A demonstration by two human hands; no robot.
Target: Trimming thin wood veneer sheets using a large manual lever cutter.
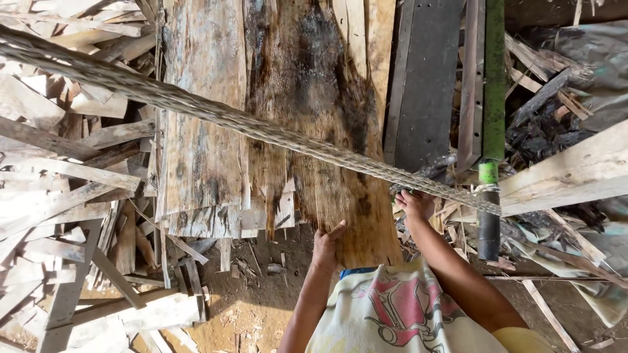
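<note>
A wide, weathered wooden slab [307, 117] with a dark stained streak lies lengthwise in front of me. My left hand [326, 245] grips its near end from below, thumb up on the edge. My right hand [415, 205] rests on the slab's right near edge, fingers curled over it, beside a heap of splinters. A thick twisted rope [216, 117] crosses diagonally above the slab, from upper left down to a green and black post [489, 176] at the right.
Piles of pale offcut planks [65, 196] fill the left side. A dark metal rail [425, 85] and a green bar [495, 72] run along the slab's right. A pale beam [575, 170] and charred scraps lie at the right. Sawdust-covered ground [255, 307] lies below.
</note>
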